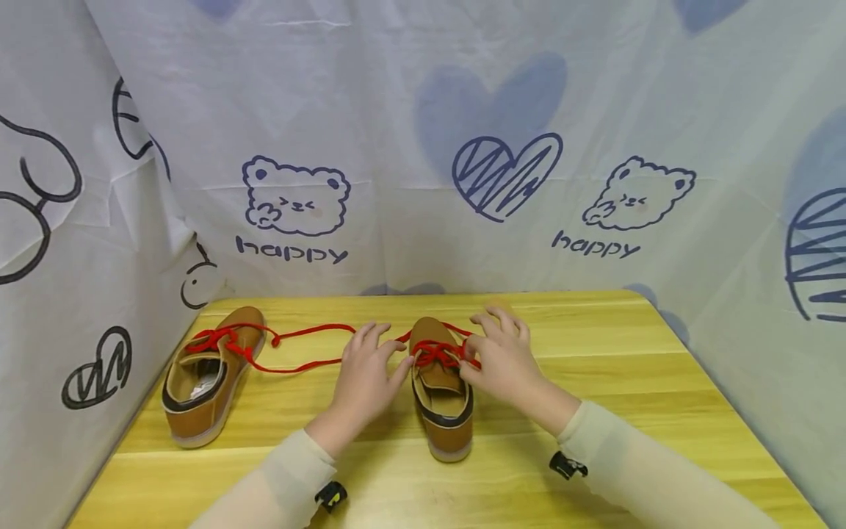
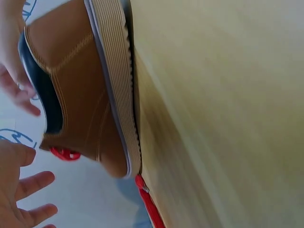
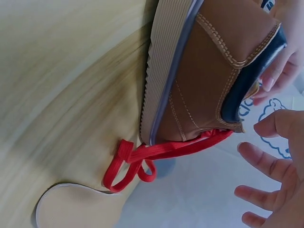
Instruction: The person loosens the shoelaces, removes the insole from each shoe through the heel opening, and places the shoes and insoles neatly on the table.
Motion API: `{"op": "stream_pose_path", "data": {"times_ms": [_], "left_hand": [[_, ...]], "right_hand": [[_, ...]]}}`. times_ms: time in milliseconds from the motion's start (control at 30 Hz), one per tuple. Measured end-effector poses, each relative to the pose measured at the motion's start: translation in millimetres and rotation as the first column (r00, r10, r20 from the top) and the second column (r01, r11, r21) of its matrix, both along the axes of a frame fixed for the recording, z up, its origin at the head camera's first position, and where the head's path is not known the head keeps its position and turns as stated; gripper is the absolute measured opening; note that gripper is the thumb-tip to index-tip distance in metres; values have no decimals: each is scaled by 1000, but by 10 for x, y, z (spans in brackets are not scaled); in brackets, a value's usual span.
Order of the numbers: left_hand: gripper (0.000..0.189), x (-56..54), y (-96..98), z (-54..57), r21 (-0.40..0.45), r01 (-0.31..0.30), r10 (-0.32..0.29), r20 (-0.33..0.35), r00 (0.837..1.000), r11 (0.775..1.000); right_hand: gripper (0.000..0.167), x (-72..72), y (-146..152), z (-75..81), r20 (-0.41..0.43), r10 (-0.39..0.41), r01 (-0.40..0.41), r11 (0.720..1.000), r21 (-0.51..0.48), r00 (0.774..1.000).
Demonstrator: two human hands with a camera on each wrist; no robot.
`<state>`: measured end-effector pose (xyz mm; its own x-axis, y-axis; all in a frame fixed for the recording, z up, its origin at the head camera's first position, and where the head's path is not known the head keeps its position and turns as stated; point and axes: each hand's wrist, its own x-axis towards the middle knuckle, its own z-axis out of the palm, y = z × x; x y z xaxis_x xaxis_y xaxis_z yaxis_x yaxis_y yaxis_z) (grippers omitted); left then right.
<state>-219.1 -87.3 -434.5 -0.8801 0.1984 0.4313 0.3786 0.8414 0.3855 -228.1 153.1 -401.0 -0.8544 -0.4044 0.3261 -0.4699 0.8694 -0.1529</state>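
A tan leather shoe (image 1: 451,438) with a dark collar stands on the table, its toe pointing away from me. Its red shoelace (image 1: 438,353) lies in a looped bow across the top. My left hand (image 1: 366,378) is at the shoe's left side, thumb close to the bow. In the left wrist view its fingers (image 2: 35,184) are spread with nothing between them. On the other side is my right hand (image 1: 505,360), near the right-hand loops. The right wrist view shows its fingers (image 3: 259,159) apart and holding nothing, while red lace loops (image 3: 137,161) hang beside the toe.
A second tan shoe (image 1: 218,400) stands at the left of the wooden table (image 1: 581,470), its long red laces (image 1: 300,367) trailing toward my left hand. A flat beige rounded piece (image 3: 78,206) lies beyond the near shoe. A printed white cloth (image 1: 396,220) hangs behind the table.
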Motion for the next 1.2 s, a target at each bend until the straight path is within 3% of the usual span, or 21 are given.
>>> {"op": "stream_pose_path", "data": {"times_ms": [333, 500, 767, 1033, 1200], "left_hand": [[36, -179, -76, -37, 10, 51, -51, 82, 995, 999], [38, -308, -55, -110, 57, 126, -133, 128, 983, 990], [45, -498, -2, -191, 79, 236, -247, 197, 949, 969], [51, -659, -7, -287, 64, 269, -275, 319, 907, 961], [54, -699, -31, -305, 52, 290, -289, 361, 886, 956]], "right_hand": [[19, 126, 31, -79, 14, -18, 18, 1000, 19, 1000], [22, 158, 32, -130, 11, -28, 28, 999, 30, 1000], [25, 172, 70, -180, 29, -46, 45, 999, 30, 999], [27, 158, 70, -205, 57, -41, 40, 999, 22, 998], [27, 150, 78, -219, 60, -43, 41, 998, 39, 997]]}}
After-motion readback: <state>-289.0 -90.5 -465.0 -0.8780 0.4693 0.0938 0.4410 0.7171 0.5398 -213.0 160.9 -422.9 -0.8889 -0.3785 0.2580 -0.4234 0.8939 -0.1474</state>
